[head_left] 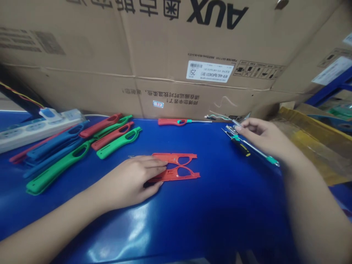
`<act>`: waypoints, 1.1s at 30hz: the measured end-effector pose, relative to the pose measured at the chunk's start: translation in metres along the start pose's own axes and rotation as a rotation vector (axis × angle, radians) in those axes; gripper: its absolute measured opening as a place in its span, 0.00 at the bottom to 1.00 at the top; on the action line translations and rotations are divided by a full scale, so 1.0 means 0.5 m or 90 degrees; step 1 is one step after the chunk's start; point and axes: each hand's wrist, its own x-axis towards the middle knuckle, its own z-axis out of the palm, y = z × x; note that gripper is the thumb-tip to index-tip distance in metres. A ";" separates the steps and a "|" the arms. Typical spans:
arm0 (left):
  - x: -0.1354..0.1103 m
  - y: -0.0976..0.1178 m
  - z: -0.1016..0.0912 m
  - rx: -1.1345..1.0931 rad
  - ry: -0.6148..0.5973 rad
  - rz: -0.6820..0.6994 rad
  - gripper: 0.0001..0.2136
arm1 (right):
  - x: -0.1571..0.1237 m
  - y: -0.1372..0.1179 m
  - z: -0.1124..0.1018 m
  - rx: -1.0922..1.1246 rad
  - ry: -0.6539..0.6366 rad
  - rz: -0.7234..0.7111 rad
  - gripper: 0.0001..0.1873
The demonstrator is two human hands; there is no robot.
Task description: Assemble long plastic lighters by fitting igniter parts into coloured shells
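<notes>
Two red lighter casing halves (183, 174) lie side by side on the blue table, trigger openings toward the right. My left hand (140, 178) is closed over their left ends, thumb along the near edge. At the right, my right hand (260, 135) pinches a slim silver metal piece (235, 124) between thumb and fingertips. Below that hand lie a metal tube with green end pieces (257, 151) and a black-and-yellow tool (244, 148), partly overlapping. A red long-nosed lighter (169, 122) with a metal tube lies against the cardboard at the back.
Green casings (59, 170), blue casings (56, 141) and red casings (112, 135) are piled at the left. Beside them is a white power strip (33, 130) with a plug. A large cardboard sheet (154, 55) stands behind the table (209, 220). Yellow-taped packaging (316, 146) is at the right.
</notes>
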 end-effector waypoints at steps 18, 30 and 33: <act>0.008 0.016 0.022 -0.165 0.161 -0.118 0.12 | -0.079 -0.055 0.124 0.111 -0.399 -0.114 0.22; 0.008 0.018 0.031 -0.317 0.143 -0.187 0.07 | -0.080 -0.059 0.132 0.154 -0.417 -0.137 0.22; 0.010 0.021 0.027 -0.311 0.151 -0.209 0.07 | -0.081 -0.057 0.134 0.151 -0.427 -0.149 0.20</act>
